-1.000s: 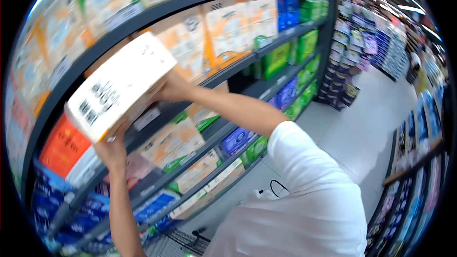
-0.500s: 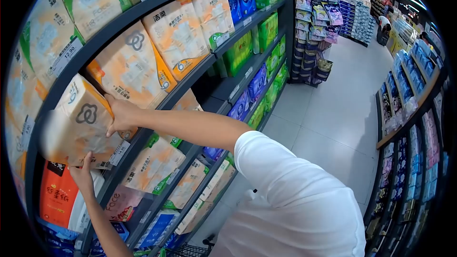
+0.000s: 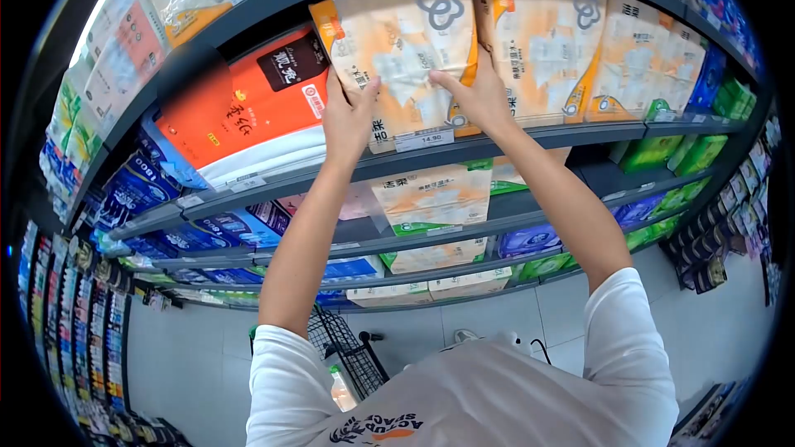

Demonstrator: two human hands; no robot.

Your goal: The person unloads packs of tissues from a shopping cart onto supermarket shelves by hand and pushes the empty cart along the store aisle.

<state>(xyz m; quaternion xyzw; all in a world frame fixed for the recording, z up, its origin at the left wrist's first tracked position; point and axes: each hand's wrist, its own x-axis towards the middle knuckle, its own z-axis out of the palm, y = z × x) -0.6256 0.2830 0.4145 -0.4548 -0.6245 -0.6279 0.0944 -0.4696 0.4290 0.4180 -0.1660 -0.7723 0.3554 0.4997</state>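
Head view | tissue pack (image 3: 406,50) is seen on shelf (image 3: 609,129), beside orange package (image 3: 248,112) | clasped at both sides by left hand (image 3: 347,122) and right hand (image 3: 480,98) | probably light, soft, slippery-wrapped; sides best gripped gently.

We record a white short-sleeved shirt (image 3: 505,397), loose-cut and softly creased, greyer in shade across the front. Left sleeve (image 3: 286,381) and right sleeve (image 3: 633,343) are plain, wide and end near the elbow. On the front we note dark lettering (image 3: 383,425), inverted from our view, "SPACE" legible, plus an orange mark (image 3: 394,434). Pale shoe tip (image 3: 465,335) visible past the shirt.
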